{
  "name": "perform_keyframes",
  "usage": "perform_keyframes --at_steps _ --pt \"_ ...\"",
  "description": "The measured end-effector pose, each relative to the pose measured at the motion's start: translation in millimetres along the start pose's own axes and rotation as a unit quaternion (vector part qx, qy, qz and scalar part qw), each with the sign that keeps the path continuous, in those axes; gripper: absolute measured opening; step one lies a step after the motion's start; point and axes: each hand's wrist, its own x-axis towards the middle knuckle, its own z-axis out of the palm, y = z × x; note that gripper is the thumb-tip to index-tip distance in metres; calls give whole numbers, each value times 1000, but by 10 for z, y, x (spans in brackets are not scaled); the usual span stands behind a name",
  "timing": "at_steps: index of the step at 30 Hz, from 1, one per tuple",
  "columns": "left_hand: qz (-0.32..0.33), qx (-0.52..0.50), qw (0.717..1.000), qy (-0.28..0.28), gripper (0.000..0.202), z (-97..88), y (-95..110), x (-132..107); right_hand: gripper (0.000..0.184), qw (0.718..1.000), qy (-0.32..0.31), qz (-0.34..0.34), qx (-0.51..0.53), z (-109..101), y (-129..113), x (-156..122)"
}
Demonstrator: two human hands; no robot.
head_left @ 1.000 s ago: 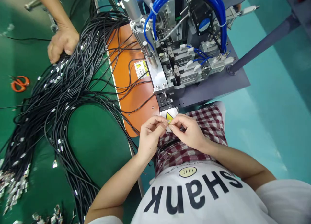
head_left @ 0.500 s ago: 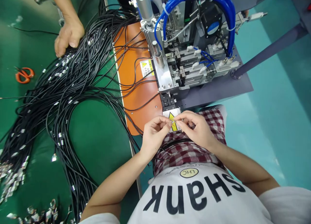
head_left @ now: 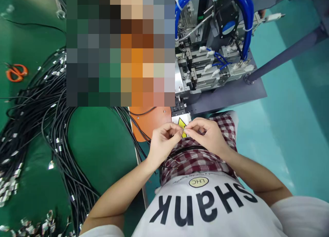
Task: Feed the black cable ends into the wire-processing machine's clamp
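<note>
Near the centre of the frame, the left hand (head_left: 162, 141) and the right hand (head_left: 209, 135) are pinching a tiny pale piece (head_left: 184, 128)

Compared with half a second ago, a pixelated block is now covering the upper middle of the frame, hiding the spot where another person's hand was resting and parts of the cables (head_left: 60, 130) and the machine (head_left: 208, 69). The orange-handled scissors (head_left: 16, 73) at upper left are sitting closer to the frame's left edge. Both hands are keeping almost the same place and pose.

Thumb and forefinger are closing together on each side, and the piece is lying between the meeting fingertips, too small to identify. A warning label (head_left: 182, 121) is showing just beyond them, with an orange plate (head_left: 156, 123) spreading to its left. Black cables are running over the green counter (head_left: 100, 137) across the left side. Checked cloth (head_left: 195, 160) is covering the lap below.
</note>
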Motion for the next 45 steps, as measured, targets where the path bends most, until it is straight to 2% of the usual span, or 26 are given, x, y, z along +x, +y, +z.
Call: perform_keyframes --at_steps 5,9,11,14,17,20,26,33,38,45 --pt "10 35 999 -29 15 -28 4 13 10 997 -46 35 44 -29 59 47" --pt "49 136 989 -38 15 -86 65 18 13 995 -32 61 73 -120 123 97" --pt "92 231 968 -30 12 -113 116 43 16 993 -20 76 87 -175 157 157" --pt "193 348 917 -9 12 -149 164 174 21 990 -2 81 112 -224 223 322" --pt "281 407 869 14 18 -201 137 412 25 985 13 90 147 -213 318 548" --pt "307 434 846 23 20 -269 66 648 27 978 22 113 173 -170 420 746" --pt "308 433 847 15 23 -342 -34 833 26 974 27 131 182 -148 522 888" --pt "317 437 842 -4 30 -341 -61 882 28 968 26 150 198 -159 552 931" --pt "317 439 841 6 30 -341 -75 900 32 967 26 157 200 -152 535 946" --pt "302 452 839 14 27 -336 -94 896 28 967 27 153 203 -158 543 936"
